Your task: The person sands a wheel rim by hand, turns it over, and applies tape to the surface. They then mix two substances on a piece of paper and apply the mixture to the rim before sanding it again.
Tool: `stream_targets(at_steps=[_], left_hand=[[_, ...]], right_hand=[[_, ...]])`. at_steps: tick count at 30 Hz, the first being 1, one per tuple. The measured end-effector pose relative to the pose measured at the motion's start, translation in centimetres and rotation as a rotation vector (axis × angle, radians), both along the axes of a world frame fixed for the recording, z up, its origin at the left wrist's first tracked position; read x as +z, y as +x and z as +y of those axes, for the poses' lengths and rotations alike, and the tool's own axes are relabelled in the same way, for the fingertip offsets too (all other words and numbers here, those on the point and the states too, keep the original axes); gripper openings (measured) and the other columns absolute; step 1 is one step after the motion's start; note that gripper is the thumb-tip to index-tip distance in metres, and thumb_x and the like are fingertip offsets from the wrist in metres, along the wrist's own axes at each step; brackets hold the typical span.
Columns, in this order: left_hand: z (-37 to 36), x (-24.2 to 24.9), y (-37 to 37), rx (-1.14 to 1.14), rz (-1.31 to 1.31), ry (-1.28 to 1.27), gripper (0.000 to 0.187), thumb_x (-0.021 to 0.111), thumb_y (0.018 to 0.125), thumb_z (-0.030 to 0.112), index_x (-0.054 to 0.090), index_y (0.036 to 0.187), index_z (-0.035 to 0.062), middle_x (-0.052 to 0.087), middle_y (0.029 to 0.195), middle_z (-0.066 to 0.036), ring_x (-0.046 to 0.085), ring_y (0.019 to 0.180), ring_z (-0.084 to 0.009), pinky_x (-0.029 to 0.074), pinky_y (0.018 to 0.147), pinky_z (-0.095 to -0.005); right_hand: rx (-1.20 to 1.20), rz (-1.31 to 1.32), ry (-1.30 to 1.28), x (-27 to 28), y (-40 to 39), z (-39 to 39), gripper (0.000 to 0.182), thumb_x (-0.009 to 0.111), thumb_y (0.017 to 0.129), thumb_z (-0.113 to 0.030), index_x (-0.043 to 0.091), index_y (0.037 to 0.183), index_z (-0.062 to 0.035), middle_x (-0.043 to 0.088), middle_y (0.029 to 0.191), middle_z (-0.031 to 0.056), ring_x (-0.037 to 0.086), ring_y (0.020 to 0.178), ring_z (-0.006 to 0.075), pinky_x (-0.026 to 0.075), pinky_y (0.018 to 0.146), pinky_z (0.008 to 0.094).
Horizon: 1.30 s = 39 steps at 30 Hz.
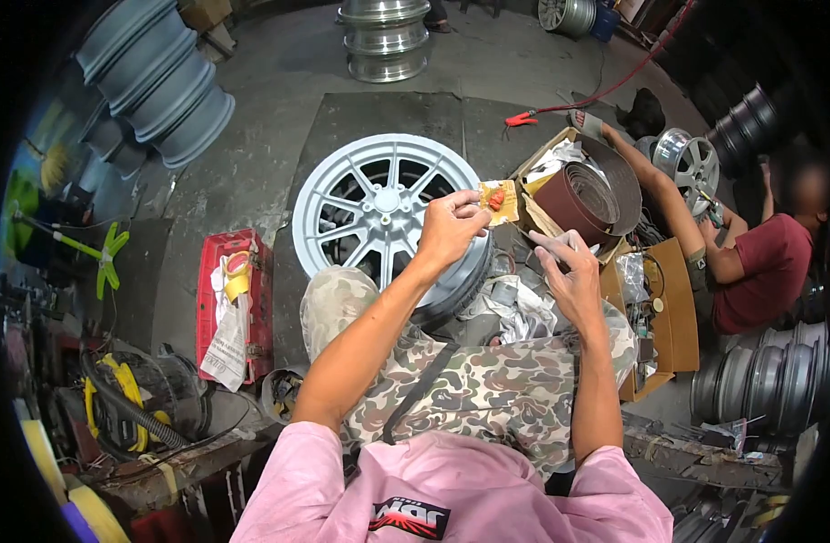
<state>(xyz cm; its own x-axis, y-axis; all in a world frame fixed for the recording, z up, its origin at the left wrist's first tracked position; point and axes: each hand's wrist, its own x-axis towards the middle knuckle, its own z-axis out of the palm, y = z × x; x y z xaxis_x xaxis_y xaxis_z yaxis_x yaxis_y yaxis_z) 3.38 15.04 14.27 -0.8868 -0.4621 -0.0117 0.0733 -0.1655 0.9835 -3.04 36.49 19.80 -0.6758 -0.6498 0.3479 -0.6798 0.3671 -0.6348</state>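
My left hand (pixel 450 232) pinches a small yellowish card (pixel 500 204) between thumb and fingers, over the right rim of a wheel. An orange-red dab of paste (pixel 496 198) sits on the card. The grey multi-spoke wheel (pixel 386 204) lies face up in front of my knees. To the right, my right hand (pixel 570 273) hovers with its index finger and thumb stretched out and apart, close to a box of sandpaper rolls. Its fingertips look dusty, and no object shows between them. Below it are crumpled white rags (pixel 514 308).
Brown sandpaper rolls (pixel 578 199) stand in a carton right of the wheel, beside an open cardboard box (pixel 673 317). A red toolbox (pixel 234 299) carries tape and paper at left. A person in a maroon shirt (pixel 772 271) sits at right by another wheel. Stacked rims (pixel 152 81) stand behind.
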Motion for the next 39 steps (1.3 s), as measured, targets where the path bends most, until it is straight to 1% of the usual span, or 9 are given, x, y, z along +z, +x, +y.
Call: stream_targets(at_steps=[8, 10, 13, 16, 20, 23, 25, 29, 39], left_hand=[[0.0, 0.2, -0.1, -0.022, 0.051, 0.108, 0.041, 0.07, 0.089, 0.005, 0.061, 0.124, -0.0145, 0.073, 0.087, -0.007, 0.066, 0.075, -0.0084, 0.056, 0.067, -0.0232], [0.1, 0.7, 0.1, -0.026, 0.067, 0.15, 0.039, 0.07, 0.09, 0.004, 0.061, 0.123, -0.0146, 0.073, 0.088, -0.007, 0.066, 0.075, -0.0088, 0.056, 0.067, -0.0233], [0.3, 0.8, 0.2, -0.027, 0.089, 0.165, 0.037, 0.07, 0.091, 0.004, 0.062, 0.121, -0.0141, 0.073, 0.088, -0.007, 0.066, 0.074, -0.0092, 0.055, 0.067, -0.0233], [0.1, 0.7, 0.1, -0.034, 0.117, 0.168, 0.034, 0.07, 0.091, 0.005, 0.062, 0.119, -0.0134, 0.073, 0.089, -0.007, 0.065, 0.073, -0.009, 0.055, 0.067, -0.0231], [-0.4, 0.1, -0.2, 0.02, 0.091, 0.145, 0.032, 0.069, 0.091, 0.004, 0.063, 0.118, -0.0124, 0.073, 0.089, -0.008, 0.065, 0.074, -0.0088, 0.055, 0.067, -0.0231], [-0.8, 0.3, 0.1, 0.024, 0.066, 0.139, 0.026, 0.069, 0.092, 0.004, 0.066, 0.115, -0.0084, 0.074, 0.096, -0.008, 0.068, 0.08, -0.0091, 0.058, 0.073, -0.0233], [-0.6, 0.9, 0.3, 0.021, 0.051, 0.185, 0.028, 0.069, 0.092, 0.004, 0.065, 0.117, -0.0082, 0.073, 0.097, -0.009, 0.068, 0.08, -0.0098, 0.058, 0.073, -0.0234], [-0.5, 1.1, 0.3, 0.016, 0.038, 0.295, 0.032, 0.072, 0.091, 0.004, 0.063, 0.12, -0.0081, 0.073, 0.101, -0.011, 0.07, 0.081, -0.0127, 0.059, 0.075, -0.0241], [-0.7, 0.7, 0.3, -0.062, 0.049, 0.444, 0.029, 0.07, 0.093, 0.004, 0.063, 0.119, -0.0051, 0.071, 0.101, -0.009, 0.072, 0.085, -0.0136, 0.059, 0.076, -0.0235]], right_hand=[[0.006, -0.02, -0.039, -0.4, -0.4, 0.2, 0.023, 0.067, 0.095, -0.008, 0.075, 0.116, -0.0032, 0.059, 0.079, 0.0093, 0.055, 0.071, 0.0186, 0.046, 0.071, 0.0322], [-0.006, -0.205, -0.089, -0.8, -0.3, 0.0, 0.023, 0.064, 0.099, -0.012, 0.074, 0.116, -0.0014, 0.065, 0.082, 0.0087, 0.056, 0.072, 0.0155, 0.046, 0.071, 0.0311], [0.051, -0.24, -0.107, -2.0, -0.6, -0.1, 0.024, 0.062, 0.102, -0.015, 0.072, 0.119, -0.0012, 0.068, 0.084, 0.0051, 0.054, 0.071, 0.0098, 0.045, 0.068, 0.0272], [0.011, -0.475, -0.044, -0.9, -0.1, -0.2, 0.026, 0.061, 0.103, -0.016, 0.072, 0.121, -0.002, 0.066, 0.083, 0.001, 0.05, 0.07, 0.0061, 0.042, 0.065, 0.0235], [0.063, -0.511, -0.059, -1.0, -0.1, -0.2, 0.026, 0.06, 0.103, -0.017, 0.072, 0.122, -0.0033, 0.064, 0.083, -0.0014, 0.047, 0.068, 0.0039, 0.04, 0.063, 0.0215], [0.038, -0.45, -0.079, -0.7, 0.3, -0.6, 0.026, 0.061, 0.103, -0.016, 0.072, 0.121, -0.0026, 0.066, 0.085, 0.0006, 0.049, 0.071, 0.0054, 0.042, 0.066, 0.0233], [0.075, -0.157, -0.168, -1.1, 0.0, -0.8, 0.025, 0.064, 0.1, -0.013, 0.073, 0.121, -0.0028, 0.063, 0.085, 0.0031, 0.051, 0.074, 0.0091, 0.042, 0.068, 0.0262], [0.027, -0.045, -0.158, -0.7, 0.4, -0.9, 0.029, 0.069, 0.093, -0.004, 0.074, 0.121, -0.0051, 0.052, 0.081, 0.0064, 0.052, 0.075, 0.0167, 0.043, 0.07, 0.0307], [-0.035, 0.155, -0.117, -0.9, 0.7, -1.5, 0.032, 0.072, 0.09, -0.002, 0.074, 0.121, -0.0065, 0.052, 0.086, 0.0091, 0.055, 0.078, 0.0215, 0.046, 0.073, 0.0344]])
